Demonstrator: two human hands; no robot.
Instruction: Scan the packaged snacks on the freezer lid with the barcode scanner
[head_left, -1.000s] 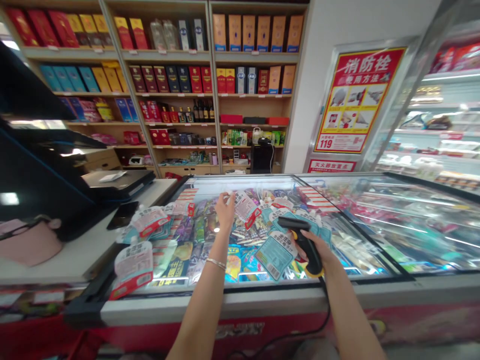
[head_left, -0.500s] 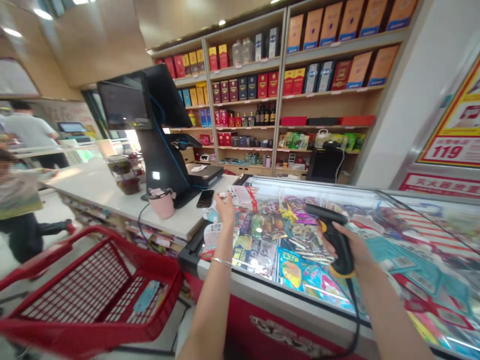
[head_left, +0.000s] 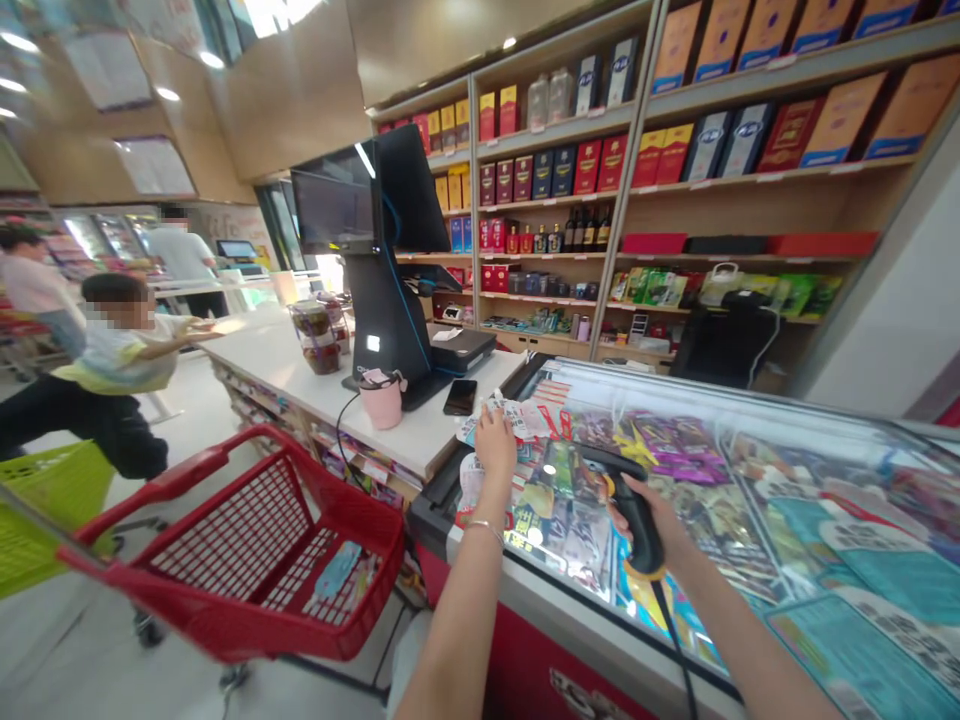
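Note:
My left hand [head_left: 496, 440] lies over white, red and blue packets [head_left: 529, 418] at the left corner of the glass-topped case [head_left: 645, 375], its fingers spread on them. A black and yellow barcode scanner [head_left: 639, 525] is gripped in my right hand [head_left: 651, 520], its head pointing left toward the packets. The scanner's cable hangs down in front of the case. Just left of the packets, a dark phone [head_left: 460, 397] rests on the white counter [head_left: 420, 445]. More bright packets show through the glass, and teal packets [head_left: 877, 600] are at the right.
A pink cup [head_left: 381, 402] and a black register screen [head_left: 337, 200] stand on the counter. Left of the case is a red shopping cart [head_left: 247, 520] holding a few items. A person [head_left: 127, 345] leans by a green cart [head_left: 56, 510]. Shelves of boxes line the back.
The view has swung left, bringing the green cart and more people into sight. My left hand has flattened over the packets, and the scanner in my right hand is nearer to them.

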